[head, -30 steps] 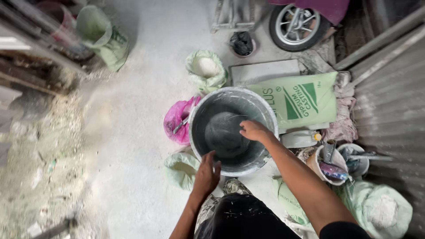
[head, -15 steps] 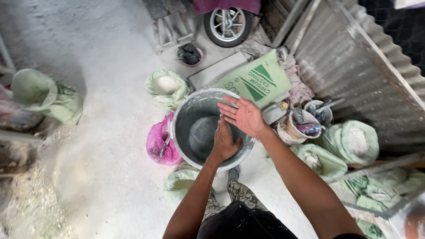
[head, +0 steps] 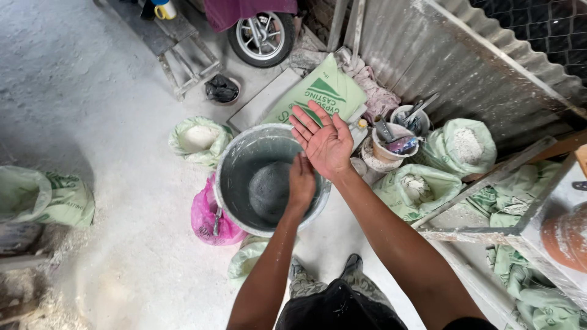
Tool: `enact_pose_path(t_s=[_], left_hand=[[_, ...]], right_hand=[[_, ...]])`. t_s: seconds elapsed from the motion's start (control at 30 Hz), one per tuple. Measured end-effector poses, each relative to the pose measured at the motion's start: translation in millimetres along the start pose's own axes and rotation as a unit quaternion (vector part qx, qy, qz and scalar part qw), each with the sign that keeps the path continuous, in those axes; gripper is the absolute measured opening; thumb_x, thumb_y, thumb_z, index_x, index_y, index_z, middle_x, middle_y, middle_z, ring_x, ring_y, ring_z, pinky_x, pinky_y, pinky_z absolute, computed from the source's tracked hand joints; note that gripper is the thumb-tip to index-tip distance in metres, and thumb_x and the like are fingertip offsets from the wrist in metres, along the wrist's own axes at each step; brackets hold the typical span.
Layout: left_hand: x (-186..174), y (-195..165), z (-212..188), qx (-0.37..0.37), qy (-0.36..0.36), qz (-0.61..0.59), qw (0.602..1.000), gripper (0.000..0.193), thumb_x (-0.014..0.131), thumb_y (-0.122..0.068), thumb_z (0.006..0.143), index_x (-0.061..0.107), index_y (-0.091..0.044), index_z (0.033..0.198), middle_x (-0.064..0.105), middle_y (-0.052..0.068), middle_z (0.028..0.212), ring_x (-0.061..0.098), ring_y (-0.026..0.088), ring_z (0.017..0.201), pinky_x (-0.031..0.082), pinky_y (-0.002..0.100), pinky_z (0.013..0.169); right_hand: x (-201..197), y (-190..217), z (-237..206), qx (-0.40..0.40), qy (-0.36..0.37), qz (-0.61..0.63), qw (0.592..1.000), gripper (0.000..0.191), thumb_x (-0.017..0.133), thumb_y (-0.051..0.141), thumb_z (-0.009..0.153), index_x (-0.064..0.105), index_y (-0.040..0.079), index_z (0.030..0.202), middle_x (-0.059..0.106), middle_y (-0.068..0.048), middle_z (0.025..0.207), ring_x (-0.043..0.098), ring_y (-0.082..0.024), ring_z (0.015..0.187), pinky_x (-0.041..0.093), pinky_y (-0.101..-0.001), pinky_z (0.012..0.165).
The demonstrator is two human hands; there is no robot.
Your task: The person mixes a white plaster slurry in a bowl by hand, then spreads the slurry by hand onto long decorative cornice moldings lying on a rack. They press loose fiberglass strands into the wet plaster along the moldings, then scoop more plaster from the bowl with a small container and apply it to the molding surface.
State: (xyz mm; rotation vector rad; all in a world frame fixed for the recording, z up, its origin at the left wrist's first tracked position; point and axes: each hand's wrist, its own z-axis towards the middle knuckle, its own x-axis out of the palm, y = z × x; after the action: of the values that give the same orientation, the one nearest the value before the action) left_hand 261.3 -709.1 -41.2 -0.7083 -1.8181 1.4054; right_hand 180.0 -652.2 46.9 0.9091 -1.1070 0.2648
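**dusty_onlooker:** Dusty concrete floor [head: 110, 159] everywhere, corrugated metal sheet [head: 465, 67] along one side, and a person crouched over a big grey bucket [head: 235, 183]. Right hand [head: 325, 142] is flat open, palm up, fingers spread, holding nothing. Left hand [head: 301, 183] sits just under it, fingertips touching the heel of that palm, loosely curled; I can't tell if anything is pinched in there. Looks to me like one hand is wiping the other off over the bucket.

**plasterpete:** What's in the bucket, and how far along would you say it is?

**dusty_onlooker:** It sits right below both hands, with a dark grey mound [head: 269, 190] at the bottom and the walls smeared grey. No water or tool in it that I can see. My guess is something has gone in already, but nothing looks mixed yet.

**plasterpete:** Supplies nearby?

**dusty_onlooker:** Plenty. Just past the right fingertips lies a green printed sack [head: 321, 91]. Beside the right wrist, away from the bucket, there's a small tub with tools [head: 391, 146] stuck in it, and beyond that open bags of white powder [head: 465, 143]. On the far side of the bucket from the left hand, a pink bag [head: 205, 217] touches the rim, with another open powder bag [head: 199, 137] near it. A wheel [head: 262, 36] stands well off behind.
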Motion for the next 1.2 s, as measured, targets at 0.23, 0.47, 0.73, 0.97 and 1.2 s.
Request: enact_pose_path(t_s=[0.23,0.47,0.73,0.97,1.2], left_hand=[[-39.6,-37.5,67.5,-0.016,-0.055,0.357,0.932,0.067,0.058,-0.046,0.099,0.040,-0.003,0.146,0.058,0.026,0.130,0.057,0.042,0.120,0.043,0.052,0.101],[84.7,4.5,-42.9,0.252,0.137,0.203,0.936,0.065,0.051,-0.031,0.109,0.027,0.002,0.160,0.034,0.029,0.165,0.035,0.044,0.154,0.028,0.046,0.125],[156.3,152.5,-200.5,0.107,0.460,0.516,0.715,0.065,0.025,-0.048,0.105,0.028,-0.016,0.161,0.022,0.012,0.170,0.012,0.036,0.159,0.006,0.061,0.122],[279.3,199.9,-323.0,-0.396,0.450,0.133,0.789,0.074,0.014,-0.057,0.104,0.019,-0.012,0.163,0.025,0.010,0.168,0.026,0.029,0.153,0.023,0.046,0.122],[481.4,173.9,-492.7,-0.045,0.610,0.011,0.791,0.064,0.034,-0.037,0.111,0.019,-0.002,0.163,0.032,0.020,0.168,0.035,0.032,0.154,0.028,0.043,0.125]], right_hand=[[-45.2,56.4,-66.2,-0.063,-0.017,-0.150,0.986,0.062,0.041,0.045,0.105,0.036,0.013,0.158,0.035,-0.016,0.169,0.033,-0.022,0.157,0.025,-0.0374,0.126],[-115.9,38.4,-166.9,0.022,-0.235,-0.090,0.968,0.070,0.039,0.052,0.097,0.025,0.026,0.160,0.035,-0.008,0.164,0.036,-0.027,0.148,0.031,-0.0527,0.116],[-125.8,113.2,-377.8,0.017,-0.423,-0.101,0.901,0.080,0.031,0.065,0.099,0.021,0.026,0.168,0.024,-0.013,0.166,0.029,-0.032,0.147,0.031,-0.0511,0.115],[-129.9,139.0,-540.8,-0.139,-0.380,-0.562,0.721,0.065,0.035,0.045,0.108,0.027,0.010,0.162,0.031,-0.016,0.170,0.028,-0.037,0.159,0.022,-0.0528,0.128],[-216.8,239.9,-776.8,-0.035,-0.636,-0.543,0.548,0.055,0.042,0.030,0.106,0.038,0.007,0.155,0.046,-0.015,0.155,0.042,-0.031,0.140,0.031,-0.0481,0.112]])
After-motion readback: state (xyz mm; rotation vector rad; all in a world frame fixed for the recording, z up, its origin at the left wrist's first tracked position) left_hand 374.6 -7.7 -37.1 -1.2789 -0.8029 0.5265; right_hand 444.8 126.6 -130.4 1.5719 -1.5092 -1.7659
